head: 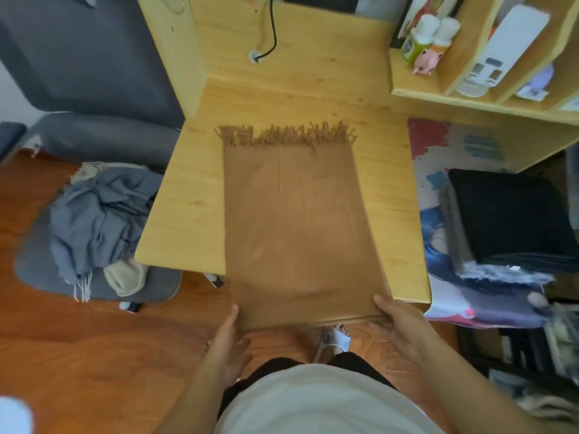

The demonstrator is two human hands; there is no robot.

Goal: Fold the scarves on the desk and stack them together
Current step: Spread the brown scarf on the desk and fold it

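Wooden desk [185,227] bears brown scarf [297,227]; wood floor [78,339].

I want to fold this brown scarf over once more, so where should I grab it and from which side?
Take the brown scarf by the two corners of its near edge, which overhangs the desk toward you. The right hand already grips the right corner; the left hand lies open at the left one. That free edge probably lets fingers slip underneath, while the fringed far end lies flat as the target.
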